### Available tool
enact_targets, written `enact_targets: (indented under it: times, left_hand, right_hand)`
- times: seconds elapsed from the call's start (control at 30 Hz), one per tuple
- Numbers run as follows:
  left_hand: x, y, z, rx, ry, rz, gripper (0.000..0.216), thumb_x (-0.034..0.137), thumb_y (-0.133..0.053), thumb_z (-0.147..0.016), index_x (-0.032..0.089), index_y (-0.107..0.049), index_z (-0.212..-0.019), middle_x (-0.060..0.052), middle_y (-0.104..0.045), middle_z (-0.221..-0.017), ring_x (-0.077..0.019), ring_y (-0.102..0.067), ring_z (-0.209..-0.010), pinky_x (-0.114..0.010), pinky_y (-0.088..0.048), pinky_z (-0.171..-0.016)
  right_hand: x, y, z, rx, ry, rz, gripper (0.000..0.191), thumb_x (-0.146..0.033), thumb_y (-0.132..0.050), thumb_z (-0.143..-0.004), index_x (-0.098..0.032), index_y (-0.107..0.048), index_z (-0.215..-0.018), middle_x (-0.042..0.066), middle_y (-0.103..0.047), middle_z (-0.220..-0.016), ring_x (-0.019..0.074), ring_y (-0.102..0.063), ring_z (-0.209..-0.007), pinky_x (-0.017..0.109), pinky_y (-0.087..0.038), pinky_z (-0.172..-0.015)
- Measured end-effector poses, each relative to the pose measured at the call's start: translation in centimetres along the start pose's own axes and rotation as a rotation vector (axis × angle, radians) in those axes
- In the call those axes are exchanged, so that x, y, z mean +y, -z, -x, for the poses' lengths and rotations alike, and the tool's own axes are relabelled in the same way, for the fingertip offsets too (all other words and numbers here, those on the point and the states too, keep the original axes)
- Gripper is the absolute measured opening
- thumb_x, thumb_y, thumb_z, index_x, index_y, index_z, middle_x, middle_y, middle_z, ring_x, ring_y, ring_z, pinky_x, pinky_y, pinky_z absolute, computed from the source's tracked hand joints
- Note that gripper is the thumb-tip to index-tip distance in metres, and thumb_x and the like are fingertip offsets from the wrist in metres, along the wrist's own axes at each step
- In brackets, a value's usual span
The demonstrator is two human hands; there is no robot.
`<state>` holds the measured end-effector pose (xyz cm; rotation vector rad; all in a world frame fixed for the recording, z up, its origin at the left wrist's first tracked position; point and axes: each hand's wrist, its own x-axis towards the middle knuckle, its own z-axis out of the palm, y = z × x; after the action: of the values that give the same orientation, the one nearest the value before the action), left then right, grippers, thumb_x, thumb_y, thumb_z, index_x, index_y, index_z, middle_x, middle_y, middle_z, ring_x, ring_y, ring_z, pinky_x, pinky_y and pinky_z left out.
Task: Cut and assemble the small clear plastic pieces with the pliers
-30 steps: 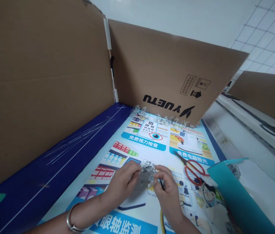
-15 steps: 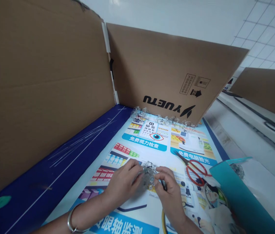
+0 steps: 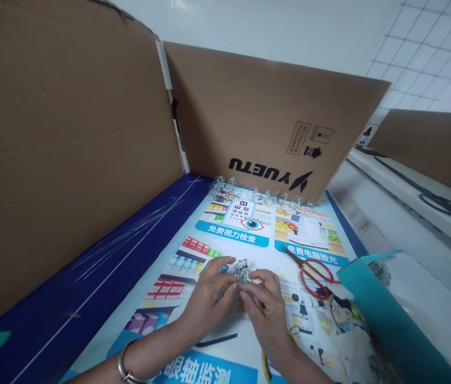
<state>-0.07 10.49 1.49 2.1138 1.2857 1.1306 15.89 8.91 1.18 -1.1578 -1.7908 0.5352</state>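
My left hand [image 3: 209, 292] and my right hand [image 3: 267, 301] meet over the printed poster. Between their fingertips is a small tangled bundle of silvery wire-like strands [image 3: 242, 268]. Both hands pinch its lower part, and its top sticks up above the fingers. The fingers hide exactly where each one grips. Red-handled scissors [image 3: 316, 276] lie to the right of my right hand, blades partly apart. Under my right wrist shows a yellow handle [image 3: 266, 366], mostly covered.
More tangled silvery bundles [image 3: 263, 197] line the foot of the far cardboard panel [image 3: 257, 106]. A second cardboard panel [image 3: 65, 133] stands on the left. Loose clear strands [image 3: 129, 234] lie on the blue surface. A teal-edged holder [image 3: 393, 309] with a wire coil [image 3: 380, 273] sits at right.
My right fingertips have come in against the left ones, low on the bundle, and less of it shows. A dark piece seen by my right fingers is out of sight. The view has shifted slightly.
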Motion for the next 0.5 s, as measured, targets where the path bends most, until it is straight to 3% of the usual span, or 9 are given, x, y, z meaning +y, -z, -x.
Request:
enact_targets:
  times: [0.23, 0.5]
  left_hand:
    - [0.33, 0.19, 0.31, 0.022, -0.076, -0.054, 0.012, 0.017, -0.049, -0.082, 0.02, -0.06, -0.087, -0.008, -0.044, -0.124, -0.0245, -0.035, -0.118, -0.046, -0.032, -0.097]
    - [0.12, -0.15, 0.33, 0.035, -0.138, -0.118, 0.014, 0.016, -0.048, -0.083, 0.02, -0.061, -0.085, -0.008, -0.047, -0.122, -0.0251, -0.038, -0.115, -0.047, -0.034, -0.095]
  right_hand:
    - [0.16, 0.17, -0.04, -0.023, 0.051, 0.082, 0.022, -0.014, -0.046, -0.082, -0.025, -0.064, -0.087, 0.004, -0.045, -0.087, 0.0183, -0.044, -0.086, 0.036, -0.04, -0.076]
    - [-0.02, 0.06, 0.08, 0.017, 0.052, 0.046, 0.021, -0.011, -0.046, -0.081, -0.024, -0.062, -0.087, 0.004, -0.047, -0.088, 0.0184, -0.045, -0.087, 0.036, -0.041, -0.077]
